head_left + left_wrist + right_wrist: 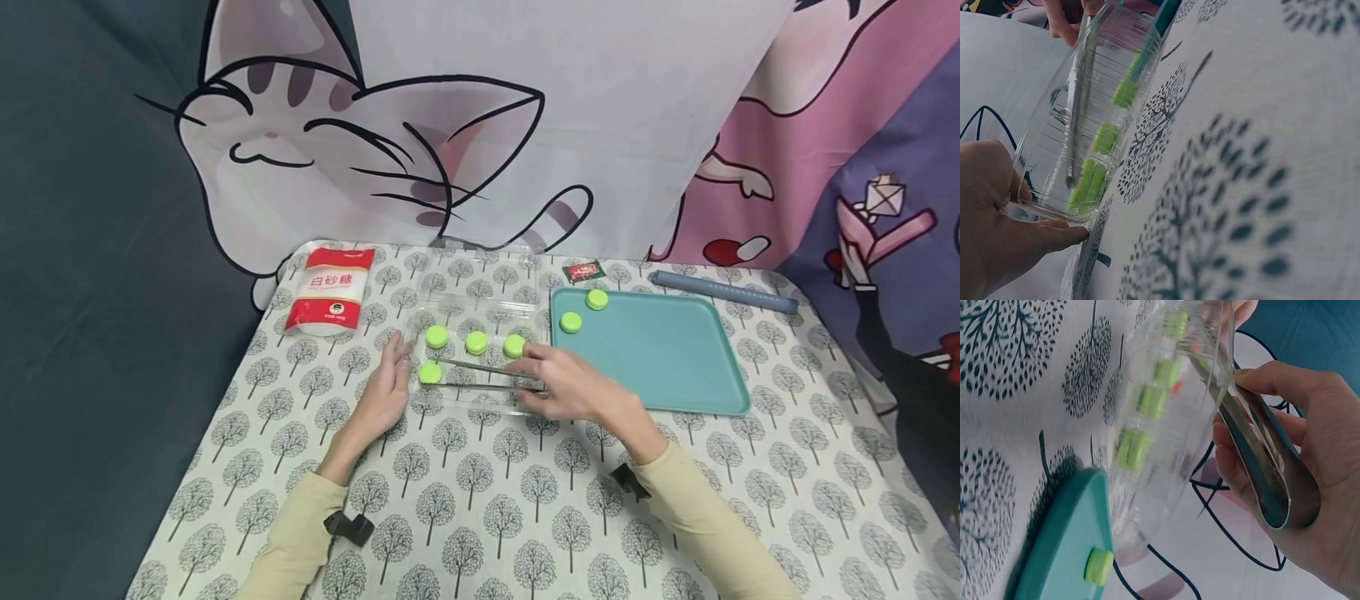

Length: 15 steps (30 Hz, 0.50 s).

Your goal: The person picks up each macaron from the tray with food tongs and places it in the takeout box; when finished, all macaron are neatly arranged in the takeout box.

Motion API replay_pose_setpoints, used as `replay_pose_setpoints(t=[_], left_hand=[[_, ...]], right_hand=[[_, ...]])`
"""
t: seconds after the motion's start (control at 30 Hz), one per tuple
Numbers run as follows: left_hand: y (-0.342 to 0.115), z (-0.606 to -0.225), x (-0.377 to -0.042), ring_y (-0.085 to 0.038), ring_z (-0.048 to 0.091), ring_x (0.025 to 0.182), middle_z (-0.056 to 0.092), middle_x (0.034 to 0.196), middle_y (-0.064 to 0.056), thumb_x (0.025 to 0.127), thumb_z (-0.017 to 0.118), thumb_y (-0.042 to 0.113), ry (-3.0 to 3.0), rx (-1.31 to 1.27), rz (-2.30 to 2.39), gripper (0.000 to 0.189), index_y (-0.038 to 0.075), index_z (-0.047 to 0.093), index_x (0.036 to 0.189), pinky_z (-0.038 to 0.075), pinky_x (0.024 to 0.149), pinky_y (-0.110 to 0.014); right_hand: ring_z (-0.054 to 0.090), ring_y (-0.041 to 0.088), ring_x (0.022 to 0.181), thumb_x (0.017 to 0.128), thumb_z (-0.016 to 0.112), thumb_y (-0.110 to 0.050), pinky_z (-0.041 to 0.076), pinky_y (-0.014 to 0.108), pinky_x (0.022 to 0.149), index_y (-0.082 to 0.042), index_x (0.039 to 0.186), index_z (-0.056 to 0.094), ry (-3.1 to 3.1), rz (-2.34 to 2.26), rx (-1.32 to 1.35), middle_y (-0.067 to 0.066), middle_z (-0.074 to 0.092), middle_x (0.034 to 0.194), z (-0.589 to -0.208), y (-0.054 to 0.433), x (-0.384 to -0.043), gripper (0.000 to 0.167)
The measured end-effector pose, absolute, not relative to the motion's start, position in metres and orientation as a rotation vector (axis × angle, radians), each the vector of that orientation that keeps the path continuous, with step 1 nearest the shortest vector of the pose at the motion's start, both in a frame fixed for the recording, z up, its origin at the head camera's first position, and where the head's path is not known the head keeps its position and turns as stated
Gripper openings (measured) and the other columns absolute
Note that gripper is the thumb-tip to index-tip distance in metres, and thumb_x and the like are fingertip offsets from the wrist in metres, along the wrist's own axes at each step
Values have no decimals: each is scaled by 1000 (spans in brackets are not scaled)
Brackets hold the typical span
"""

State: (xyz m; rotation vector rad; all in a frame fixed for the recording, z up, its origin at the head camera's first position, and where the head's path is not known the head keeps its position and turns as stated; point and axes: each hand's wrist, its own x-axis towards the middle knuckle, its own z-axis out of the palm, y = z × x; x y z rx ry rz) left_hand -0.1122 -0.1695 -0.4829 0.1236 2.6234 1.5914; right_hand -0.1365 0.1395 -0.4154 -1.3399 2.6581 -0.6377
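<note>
My right hand (558,382) holds a pair of metal tongs (1260,462), its thumb and fingers on either side of the arms. The tongs reach left over a clear plastic box (480,407), their tips at a green macaron (431,372) in the near left corner. A back row in the box has a left macaron (437,336), a middle macaron (476,342) and a right macaron (514,345) beside my right fingers. My left hand (386,393) grips the box's left end, with a finger visible through the plastic in the left wrist view.
Right of the box lies a teal tray (660,358) with two green macarons (571,322) near its left edge. Behind it are a grey-blue rod (723,290) and a small green-red packet (583,271). A red-white sugar bag (330,292) stands back left. The box's clear lid (480,275) folds back.
</note>
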Motion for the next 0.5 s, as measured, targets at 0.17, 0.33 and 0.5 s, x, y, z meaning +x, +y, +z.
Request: replay_pose_setpoints(t=[0.17,0.33,0.5], left_hand=[[-169,-483,-113,-45,41,144,35,160,-24,110,32,13,2624,120,1591,59,1,6,161,29,123,-56],[-170,-484,-112,-45,38,145,35,160,-24,110,32,14,2624,112,1587,58,1,7,161,28,124,-57],[-170,-483,-111,-45,38,145,35,161,-24,110,32,14,2620,114,1585,59,2,6,162,27,124,-57]], right_hand=[[47,9,68,89,71,-11,51,18,63,1,126,68,2716,-687,-1336,10,62,94,-411,152,-137,39],[45,6,68,87,73,-8,49,19,60,1,124,69,2779,-766,-1319,8,61,93,-410,167,-138,38],[44,1,70,85,74,-7,51,23,60,2,122,70,2876,-874,-1346,5,62,94,-411,184,-139,38]])
